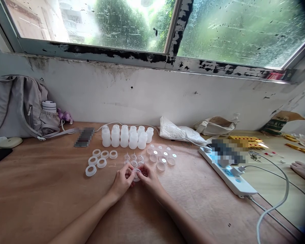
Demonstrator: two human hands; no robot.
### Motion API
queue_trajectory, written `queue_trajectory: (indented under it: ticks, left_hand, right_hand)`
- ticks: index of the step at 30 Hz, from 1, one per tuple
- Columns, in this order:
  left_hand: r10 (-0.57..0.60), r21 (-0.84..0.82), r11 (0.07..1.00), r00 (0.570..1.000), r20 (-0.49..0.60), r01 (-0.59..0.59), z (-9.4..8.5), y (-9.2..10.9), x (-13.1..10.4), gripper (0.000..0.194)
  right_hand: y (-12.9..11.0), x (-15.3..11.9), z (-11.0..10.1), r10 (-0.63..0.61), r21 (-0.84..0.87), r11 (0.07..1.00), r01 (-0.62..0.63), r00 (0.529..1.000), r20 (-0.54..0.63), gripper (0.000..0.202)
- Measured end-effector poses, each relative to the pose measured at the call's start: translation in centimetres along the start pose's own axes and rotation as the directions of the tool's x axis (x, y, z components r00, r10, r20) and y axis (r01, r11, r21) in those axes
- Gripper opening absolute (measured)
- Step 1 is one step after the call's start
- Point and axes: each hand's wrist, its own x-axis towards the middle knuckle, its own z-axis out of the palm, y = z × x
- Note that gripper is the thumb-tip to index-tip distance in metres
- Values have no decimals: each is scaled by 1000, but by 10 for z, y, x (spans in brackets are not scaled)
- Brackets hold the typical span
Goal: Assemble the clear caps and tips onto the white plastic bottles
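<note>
Both my left hand and my right hand pinch a translucent bottle ring from opposite sides, low over the table. My fingers hide part of it, and whether a teat sits inside I cannot tell. Just beyond my fingertips stand several clear silicone teats in rows. To the left lie several white screw rings. On the right are several clear round caps, some with a white dot on top. Farther back, small frosted baby bottles stand upright in a cluster.
A phone and grey backpack lie at the left. White plastic packaging rests by the wall. A power strip with looping cables occupies the right, where another person's hand rests near yellow parts.
</note>
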Motion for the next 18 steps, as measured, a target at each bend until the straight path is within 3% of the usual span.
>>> queue_trajectory:
  ticks: [10, 18]
  left_hand:
    - [50, 81, 995, 999, 11, -50, 1, 1, -2, 19]
    - [57, 105, 993, 998, 28, -60, 0, 5, -2, 12]
  right_hand:
    - [-1, 1, 0, 78, 146, 986, -76, 997, -8, 20]
    - [-6, 1, -1, 9, 30, 1000, -9, 1000, -8, 17]
